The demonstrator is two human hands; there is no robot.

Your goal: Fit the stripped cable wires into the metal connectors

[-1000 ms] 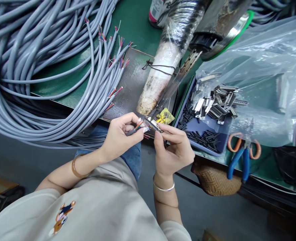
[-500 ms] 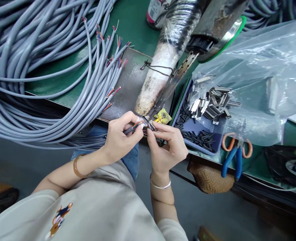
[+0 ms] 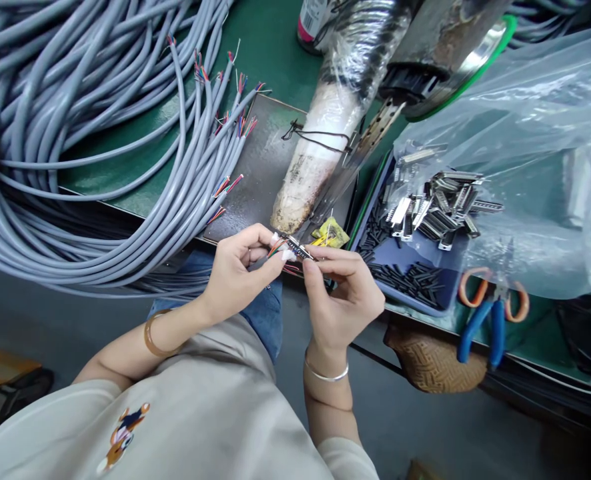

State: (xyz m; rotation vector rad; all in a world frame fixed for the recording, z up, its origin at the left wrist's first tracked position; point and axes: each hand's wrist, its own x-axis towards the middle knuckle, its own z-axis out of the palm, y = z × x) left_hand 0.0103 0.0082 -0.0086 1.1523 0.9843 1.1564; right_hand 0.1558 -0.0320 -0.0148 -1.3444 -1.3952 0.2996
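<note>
A small metal multi-pin connector (image 3: 298,248) is held level between my two hands, just below the tip of the wrapped tube. My right hand (image 3: 348,290) pinches its right end between thumb and fingers. My left hand (image 3: 240,267), with white coverings on the thumb and fingertip, is closed on thin coloured wires (image 3: 275,248) at the connector's left part. Whether the wires are joined to its pins is too small to tell. A yellow sponge-like pad (image 3: 331,233) lies just beyond my right fingers.
Grey cables (image 3: 175,193) with stripped coloured ends lie at left. A white-ended tube (image 3: 305,167) slants above a dark metal plate (image 3: 260,150). At right are a blue tray (image 3: 438,308) of black sleeves, loose connectors (image 3: 450,200) on plastic, and blue-and-orange pliers (image 3: 483,320).
The connector has turned and now shows its long side between my hands. The grey cable end seen in my left hand is hidden now. My right hand has shifted slightly right as the view moved.
</note>
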